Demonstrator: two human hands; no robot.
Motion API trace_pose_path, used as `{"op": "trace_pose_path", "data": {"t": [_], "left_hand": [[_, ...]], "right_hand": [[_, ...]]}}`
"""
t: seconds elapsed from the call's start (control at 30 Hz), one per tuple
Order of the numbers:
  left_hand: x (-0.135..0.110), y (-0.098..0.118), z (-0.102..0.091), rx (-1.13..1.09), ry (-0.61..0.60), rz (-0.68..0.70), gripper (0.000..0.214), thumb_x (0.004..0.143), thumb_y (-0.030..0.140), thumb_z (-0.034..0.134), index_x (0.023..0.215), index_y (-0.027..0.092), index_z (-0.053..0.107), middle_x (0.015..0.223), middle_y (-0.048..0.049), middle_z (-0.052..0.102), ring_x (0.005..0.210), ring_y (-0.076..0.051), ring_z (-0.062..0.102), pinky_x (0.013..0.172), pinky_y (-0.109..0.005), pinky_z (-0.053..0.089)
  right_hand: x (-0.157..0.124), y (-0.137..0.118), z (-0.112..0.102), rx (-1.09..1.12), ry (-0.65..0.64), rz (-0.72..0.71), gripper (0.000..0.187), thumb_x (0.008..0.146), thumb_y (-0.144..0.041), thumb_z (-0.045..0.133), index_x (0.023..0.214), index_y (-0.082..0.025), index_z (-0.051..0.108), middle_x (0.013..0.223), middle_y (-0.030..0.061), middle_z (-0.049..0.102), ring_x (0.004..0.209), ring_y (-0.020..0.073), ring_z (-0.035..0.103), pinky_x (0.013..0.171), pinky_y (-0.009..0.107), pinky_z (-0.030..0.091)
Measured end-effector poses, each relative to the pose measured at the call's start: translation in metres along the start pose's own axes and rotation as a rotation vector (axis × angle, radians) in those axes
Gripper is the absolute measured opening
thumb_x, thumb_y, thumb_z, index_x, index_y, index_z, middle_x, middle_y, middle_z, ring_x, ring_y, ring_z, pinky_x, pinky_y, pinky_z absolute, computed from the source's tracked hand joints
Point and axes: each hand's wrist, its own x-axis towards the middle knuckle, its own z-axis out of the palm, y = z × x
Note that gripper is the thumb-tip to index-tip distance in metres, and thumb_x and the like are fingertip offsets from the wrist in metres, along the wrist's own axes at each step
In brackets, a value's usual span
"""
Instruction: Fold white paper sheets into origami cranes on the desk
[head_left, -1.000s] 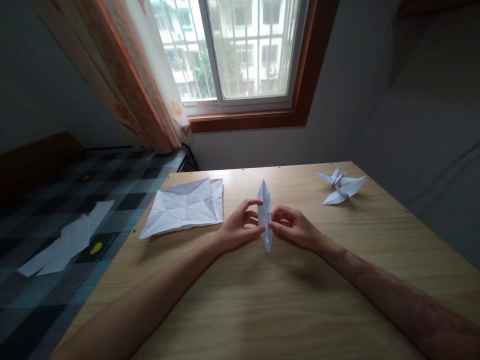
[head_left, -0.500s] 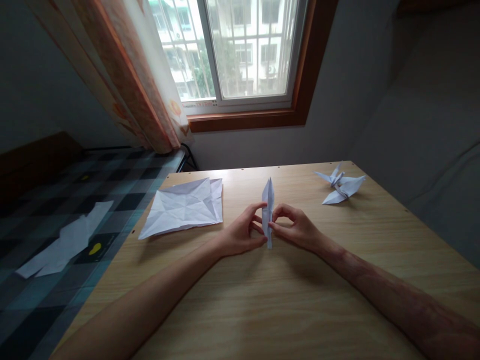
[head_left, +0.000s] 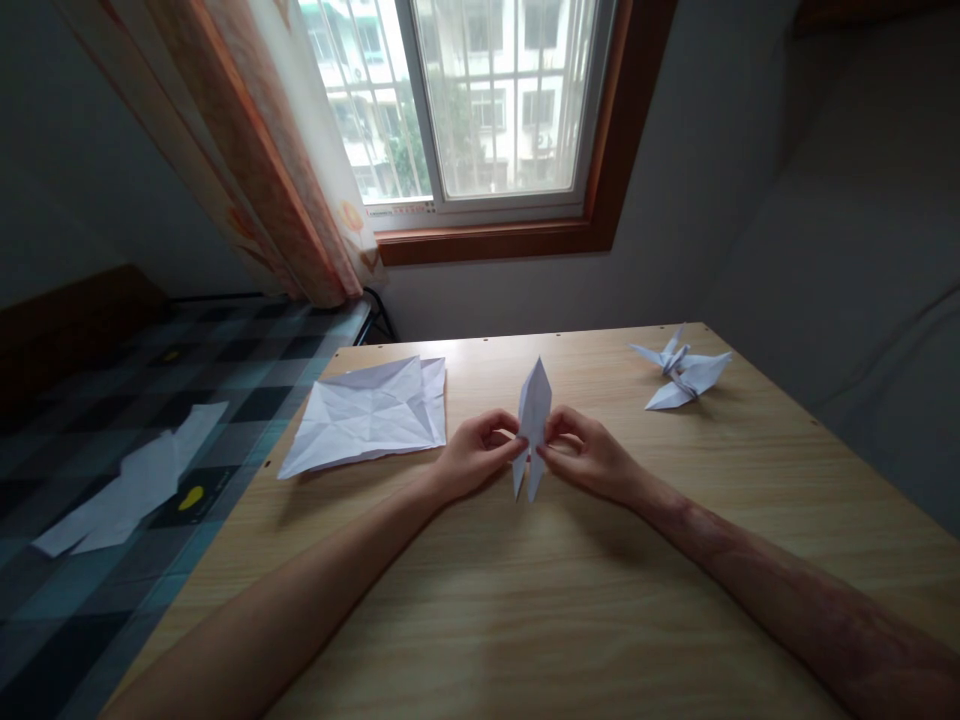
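A white folded paper [head_left: 535,400] is held up over the middle of the table, its single pointed tip upward and two narrow legs hanging down with a gap between them. My left hand [head_left: 484,450] pinches its left edge between thumb and fingers. On the opposite edge, my right hand [head_left: 589,452] is closed in a similar pinch, thumb toward me. Folded paper cranes [head_left: 682,370] lie at the far right of the table, close together. To the left of my left hand rest creased white paper sheets [head_left: 367,415], stacked unevenly.
The wooden table [head_left: 480,600] has its far edge near the wall below a window [head_left: 502,110]. A bed with a checked cover [head_left: 90,600] adjoins it on the left, bearing white paper pieces [head_left: 139,485]. A curtain [head_left: 262,150] hangs above the bed.
My left hand has shifted from spread fingers along the paper's side to a pinch at its lower left. The paper has turned its broad face toward me, and its two legs now stand apart.
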Motion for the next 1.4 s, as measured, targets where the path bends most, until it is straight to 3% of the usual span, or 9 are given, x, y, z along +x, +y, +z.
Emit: {"op": "trace_pose_path", "data": {"t": [0.17,0.27,0.43,0.63,0.87,1.0,1.13,1.4], "left_hand": [[-0.001,0.000,0.001,-0.059,-0.062,0.001,0.045,0.089,0.048,0.090,0.106,0.013,0.068,0.092,-0.0075,0.077,0.080,-0.017,0.074,0.072,-0.026,0.055],[-0.002,0.001,0.002,-0.009,-0.083,0.028,0.044,0.086,0.044,0.093,0.104,0.014,0.067,0.094,-0.0064,0.075,0.083,-0.016,0.071,0.076,-0.026,0.055],[-0.003,0.002,0.003,0.218,-0.029,0.047,0.040,0.086,0.043,0.090,0.097,0.016,0.063,0.082,0.0003,0.066,0.071,-0.011,0.059,0.063,-0.022,0.045],[-0.006,0.002,0.006,0.398,0.019,0.099,0.032,0.095,0.045,0.077,0.090,0.018,0.060,0.073,0.0036,0.058,0.063,-0.010,0.049,0.057,-0.023,0.034],[-0.007,0.013,0.011,0.792,0.093,0.235,0.026,0.092,0.033,0.073,0.077,0.020,0.056,0.065,0.0046,0.060,0.062,-0.012,0.052,0.075,-0.030,0.040],[-0.007,0.014,0.011,0.848,0.050,0.235,0.022,0.087,0.032,0.077,0.081,0.021,0.059,0.066,0.0061,0.060,0.061,-0.013,0.054,0.080,-0.032,0.041],[-0.007,0.012,0.011,0.890,0.087,0.212,0.021,0.086,0.031,0.075,0.081,0.021,0.057,0.067,0.0059,0.059,0.064,-0.014,0.055,0.082,-0.033,0.041],[-0.006,0.011,0.013,0.897,0.252,0.203,0.017,0.091,0.033,0.074,0.090,0.021,0.062,0.075,0.0029,0.062,0.067,-0.016,0.060,0.077,-0.032,0.046]], "right_hand": [[0.003,0.006,-0.001,-0.069,0.125,0.028,0.019,0.097,-0.038,0.079,0.099,-0.024,0.067,0.100,0.0050,0.076,0.096,0.0233,0.073,0.098,0.042,0.063],[0.002,0.003,-0.001,-0.128,0.115,0.006,0.017,0.095,-0.035,0.080,0.098,-0.024,0.067,0.100,0.0052,0.078,0.094,0.0241,0.074,0.094,0.042,0.063],[0.001,-0.007,0.001,-0.329,0.043,-0.077,0.013,0.089,-0.019,0.075,0.084,-0.025,0.064,0.087,0.0021,0.077,0.082,0.0228,0.072,0.081,0.036,0.056],[0.001,-0.009,0.001,-0.376,0.069,-0.100,0.017,0.092,-0.030,0.079,0.086,-0.026,0.064,0.085,0.0024,0.075,0.081,0.0238,0.069,0.079,0.037,0.051],[0.002,-0.008,-0.001,-0.403,0.100,-0.033,0.022,0.091,-0.027,0.076,0.079,-0.026,0.057,0.082,0.0011,0.071,0.078,0.0222,0.066,0.077,0.035,0.048],[0.002,-0.008,-0.001,-0.382,0.085,-0.055,0.017,0.087,-0.020,0.071,0.081,-0.026,0.057,0.083,0.0005,0.070,0.078,0.0213,0.065,0.078,0.034,0.049],[0.002,-0.005,-0.001,-0.317,0.111,-0.035,0.016,0.084,-0.016,0.069,0.084,-0.025,0.056,0.082,-0.0003,0.067,0.078,0.0204,0.064,0.076,0.032,0.049],[0.003,0.004,0.000,0.018,0.056,0.005,0.010,0.099,-0.028,0.069,0.099,-0.024,0.059,0.094,0.0009,0.064,0.090,0.0200,0.067,0.084,0.033,0.056]]}}
